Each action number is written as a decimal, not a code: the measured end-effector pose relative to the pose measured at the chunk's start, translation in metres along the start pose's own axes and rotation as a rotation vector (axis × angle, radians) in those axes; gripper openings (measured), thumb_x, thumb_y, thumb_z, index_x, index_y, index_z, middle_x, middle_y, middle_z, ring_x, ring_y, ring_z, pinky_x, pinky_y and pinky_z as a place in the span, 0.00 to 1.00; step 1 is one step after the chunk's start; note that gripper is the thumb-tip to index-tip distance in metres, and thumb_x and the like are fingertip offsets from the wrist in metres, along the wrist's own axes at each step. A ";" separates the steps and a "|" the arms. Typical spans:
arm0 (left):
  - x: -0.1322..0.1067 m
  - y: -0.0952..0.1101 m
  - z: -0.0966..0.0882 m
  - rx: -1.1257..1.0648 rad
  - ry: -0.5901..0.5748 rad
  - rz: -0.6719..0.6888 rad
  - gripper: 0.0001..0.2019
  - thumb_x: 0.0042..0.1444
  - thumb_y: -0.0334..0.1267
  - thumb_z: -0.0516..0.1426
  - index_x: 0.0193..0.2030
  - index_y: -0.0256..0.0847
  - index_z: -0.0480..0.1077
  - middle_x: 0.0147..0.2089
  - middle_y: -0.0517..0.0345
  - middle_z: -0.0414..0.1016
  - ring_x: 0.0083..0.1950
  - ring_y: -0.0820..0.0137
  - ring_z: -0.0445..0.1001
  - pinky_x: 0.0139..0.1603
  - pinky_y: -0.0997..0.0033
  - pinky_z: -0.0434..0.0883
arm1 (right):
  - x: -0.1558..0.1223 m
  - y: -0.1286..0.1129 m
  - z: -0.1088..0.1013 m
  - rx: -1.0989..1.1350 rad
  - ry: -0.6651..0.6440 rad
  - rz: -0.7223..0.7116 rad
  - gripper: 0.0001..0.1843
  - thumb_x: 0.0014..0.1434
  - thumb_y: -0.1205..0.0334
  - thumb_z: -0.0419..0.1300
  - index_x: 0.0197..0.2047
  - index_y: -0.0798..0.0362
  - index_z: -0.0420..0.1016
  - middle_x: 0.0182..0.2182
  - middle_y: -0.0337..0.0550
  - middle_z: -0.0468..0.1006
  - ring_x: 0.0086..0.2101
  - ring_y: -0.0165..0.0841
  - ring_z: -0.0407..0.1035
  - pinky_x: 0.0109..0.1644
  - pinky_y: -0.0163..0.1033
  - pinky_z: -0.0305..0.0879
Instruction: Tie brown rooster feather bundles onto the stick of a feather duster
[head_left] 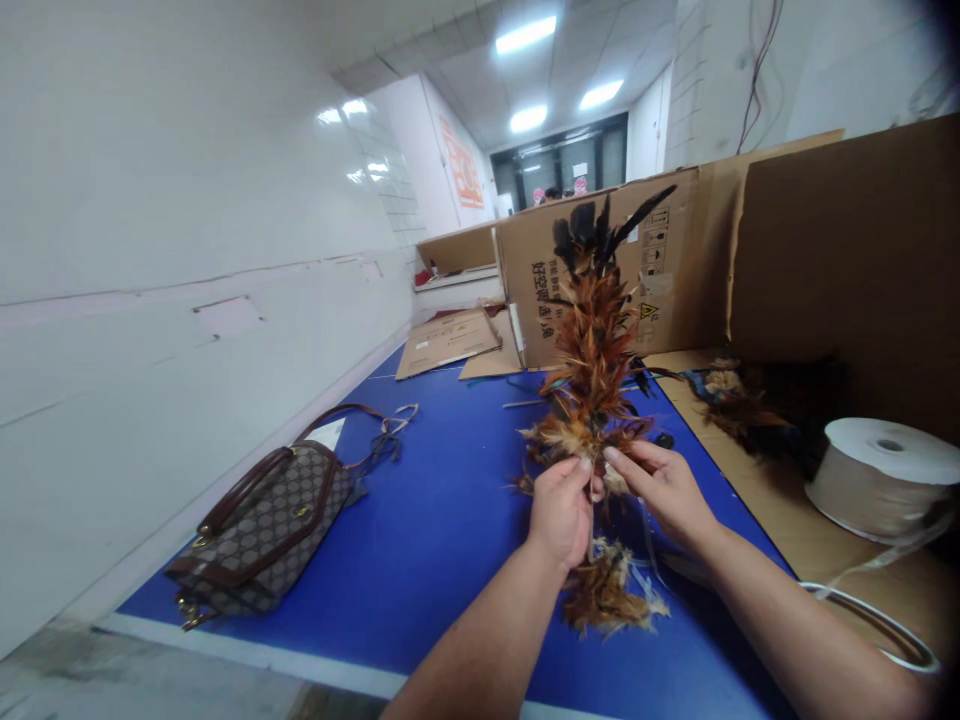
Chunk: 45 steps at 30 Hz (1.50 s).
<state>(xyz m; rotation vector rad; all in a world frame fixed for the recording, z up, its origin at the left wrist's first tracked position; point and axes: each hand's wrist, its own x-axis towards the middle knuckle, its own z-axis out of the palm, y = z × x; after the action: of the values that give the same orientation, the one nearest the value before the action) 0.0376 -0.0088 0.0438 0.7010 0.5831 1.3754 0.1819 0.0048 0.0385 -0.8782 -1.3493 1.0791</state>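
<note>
Blue table point(420, 520): broad work surface running along a white wall, bearing all items below.

Cardboard boxes point(570, 270): opened-out cartons standing as screens at the far and right edges; black printed characters on the nearest panel, too small to read reliably; yellow warning triangle and handling pictograms beside them. Orange lettering on the far wall, illegible.

Feather garland point(594, 350): long strand of orange, brown and black feathers, held upright above the table, lower end trailing onto the blue surface near the wrists. Judged very light, soft, limp along its length, fragile at the tips; likely best held at the bound core, not by the plumes.

Handbag point(266, 530): brown check-patterned, leather-trimmed, lying at left beside the wall; no readable brand.

Ribbon spool point(885, 480): cream tape, lying flat on cardboard at right, loose end trailing.

Loose feathers point(739, 400): dark heap at right, beside the spool.

Left hand point(561, 510): closed around the garland's core.

Right hand point(664, 490): fingertips pinching the same core, just beside the left.
</note>
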 end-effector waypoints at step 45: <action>-0.003 -0.014 -0.009 0.534 -0.075 0.078 0.23 0.60 0.59 0.62 0.34 0.37 0.71 0.24 0.59 0.71 0.25 0.74 0.65 0.29 0.73 0.63 | -0.004 -0.015 0.006 -0.142 0.077 0.022 0.25 0.60 0.41 0.68 0.23 0.53 0.78 0.19 0.46 0.79 0.21 0.35 0.72 0.26 0.37 0.70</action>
<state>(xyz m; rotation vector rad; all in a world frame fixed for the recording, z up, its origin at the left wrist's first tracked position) 0.0398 -0.0118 0.0275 1.2085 0.8839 1.2641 0.1781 -0.0045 0.0519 -1.0311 -1.3671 0.9650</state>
